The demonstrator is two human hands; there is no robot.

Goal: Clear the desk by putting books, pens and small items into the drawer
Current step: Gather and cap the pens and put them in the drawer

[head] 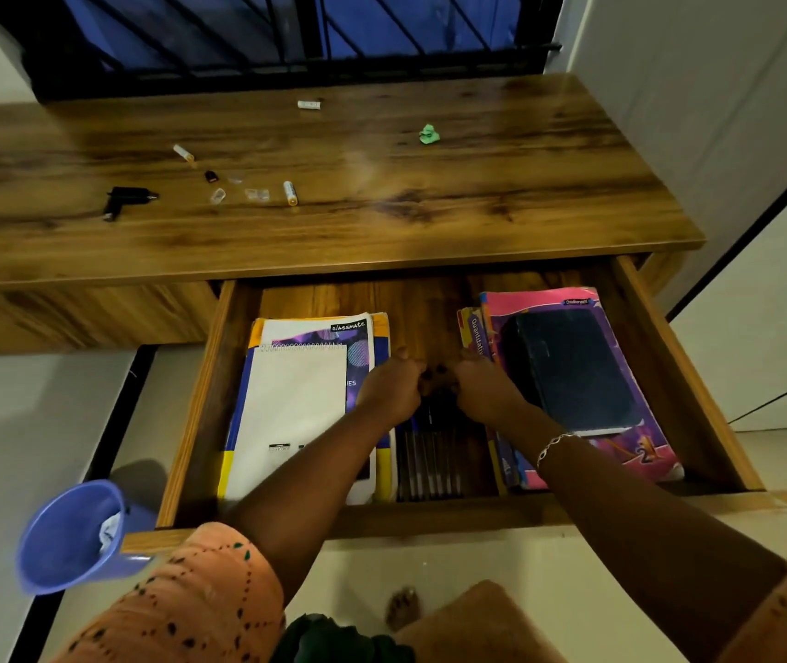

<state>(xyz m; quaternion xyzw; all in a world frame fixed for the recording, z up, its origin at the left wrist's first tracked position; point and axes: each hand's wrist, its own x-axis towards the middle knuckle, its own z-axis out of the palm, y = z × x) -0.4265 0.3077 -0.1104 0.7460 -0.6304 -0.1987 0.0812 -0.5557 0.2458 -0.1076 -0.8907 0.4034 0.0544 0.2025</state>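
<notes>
The desk drawer (193,404) is pulled out. Inside it, a white spiral notepad (293,413) tops a stack of books on the left. On the right, a dark blue book (573,370) lies on pink and purple books (640,452). A row of pens (429,464) lies between the stacks. My left hand (389,387) and my right hand (482,387) meet over the pens' far ends, fingers curled down around them. The pen tips are hidden under my fingers.
On the wooden desk top (477,184) lie a black plug (128,199), two white cylinders (290,192), clear plastic bits (257,194), a white tube (308,104) and a green paper ball (429,134). A blue bin (71,533) stands on the floor at the drawer's left corner.
</notes>
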